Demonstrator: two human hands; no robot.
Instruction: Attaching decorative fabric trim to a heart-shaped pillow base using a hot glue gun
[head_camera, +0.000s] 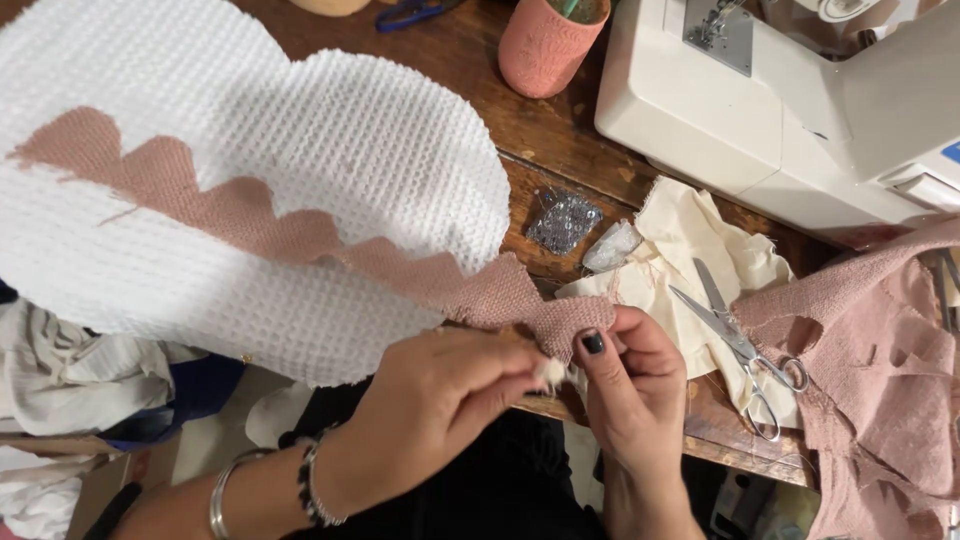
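Fingers of your left hand (440, 395) and right hand (625, 375) pinch shut on the pink scalloped strip (250, 215) at its 4 o'clock end (white waffle fabric (300, 150) spreading toward 10), where tugging could fray that loose weave, I judge.

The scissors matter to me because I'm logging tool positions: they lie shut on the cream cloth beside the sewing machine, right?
Not quite. The head view shows the scissors lying open, blades apart, not shut. They do rest on the cream cloth beside the sewing machine.
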